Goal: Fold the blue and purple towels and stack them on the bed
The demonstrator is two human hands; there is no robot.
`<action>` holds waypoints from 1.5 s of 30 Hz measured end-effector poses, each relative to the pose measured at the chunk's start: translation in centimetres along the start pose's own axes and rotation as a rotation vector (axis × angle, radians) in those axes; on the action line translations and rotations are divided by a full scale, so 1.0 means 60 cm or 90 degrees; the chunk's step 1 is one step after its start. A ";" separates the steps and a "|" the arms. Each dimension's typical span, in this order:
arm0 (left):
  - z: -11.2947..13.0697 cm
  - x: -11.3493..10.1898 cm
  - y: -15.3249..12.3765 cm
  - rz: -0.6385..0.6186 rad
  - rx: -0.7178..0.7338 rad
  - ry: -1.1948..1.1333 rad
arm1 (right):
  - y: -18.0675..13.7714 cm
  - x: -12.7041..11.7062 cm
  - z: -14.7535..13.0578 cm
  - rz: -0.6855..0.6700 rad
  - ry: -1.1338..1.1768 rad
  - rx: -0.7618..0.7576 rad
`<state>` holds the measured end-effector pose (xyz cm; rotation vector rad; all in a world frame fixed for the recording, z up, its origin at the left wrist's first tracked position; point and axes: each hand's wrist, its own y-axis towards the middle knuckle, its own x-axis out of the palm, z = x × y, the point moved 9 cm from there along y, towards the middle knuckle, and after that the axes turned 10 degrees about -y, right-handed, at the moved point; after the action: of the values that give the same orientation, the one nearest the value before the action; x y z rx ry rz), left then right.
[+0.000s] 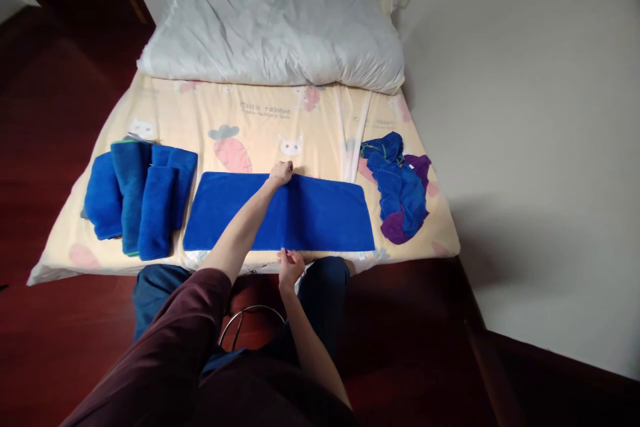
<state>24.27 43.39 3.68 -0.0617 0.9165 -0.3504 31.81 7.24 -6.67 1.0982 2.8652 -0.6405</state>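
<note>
A blue towel (235, 213) lies spread lengthwise across the bed in front of me, with a slight raised crease down its middle. My left hand (281, 173) reaches over it and is closed on its far edge at the crease. At the near edge, in line with the same crease, my right hand (290, 268) pinches the cloth between thumb and fingers. To the left are several folded and rolled blue towels (157, 213), one of them a darker teal. On the right sits a crumpled heap of blue and purple cloths (400, 187).
The bed (190, 107) has a cream sheet with carrot and cat prints. A large pale pillow or quilt (280, 27) covers its far end. A white wall (525, 113) runs along the right side, and dark red floor (40, 213) shows at left.
</note>
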 end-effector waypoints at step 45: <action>0.194 -0.591 -0.390 0.356 0.305 -0.525 | 0.002 -0.217 -0.728 -0.091 0.032 -0.592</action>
<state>7.35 31.71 42.62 0.4577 -0.0020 0.0052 47.69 15.44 35.25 0.7373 2.7122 0.6858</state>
